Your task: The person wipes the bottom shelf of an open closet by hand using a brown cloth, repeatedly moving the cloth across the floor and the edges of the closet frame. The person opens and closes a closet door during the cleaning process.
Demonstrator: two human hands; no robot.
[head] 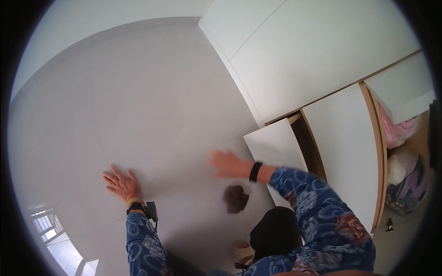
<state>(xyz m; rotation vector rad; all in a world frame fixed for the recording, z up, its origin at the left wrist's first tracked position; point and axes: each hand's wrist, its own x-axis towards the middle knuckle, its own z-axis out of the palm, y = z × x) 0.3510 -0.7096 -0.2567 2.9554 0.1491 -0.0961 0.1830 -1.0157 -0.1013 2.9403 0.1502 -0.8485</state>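
Observation:
My left hand (122, 184) lies with spread fingers on the glossy grey tiled floor (155, 103), at the left of the view; a yellowish bangle and a black strap with a small dark device are on its wrist. My right hand (229, 163), blurred, is over the floor beside the white drawer front, fingers apart, with no held object visible and a black band on its wrist. Just below it in the view, a crumpled dark brown cloth (236, 199) sits on the floor, near my dark-clothed knee. Whether the right hand touches the floor, I cannot tell.
A white drawer (276, 138) juts out from the cabinet at the right. Beyond it, an open compartment holds a pink item in plastic (397, 131) and a clear bag of dark fabrics (407, 186). A small black clip (389, 225) lies at the lower right. White panels (310, 51) border the floor.

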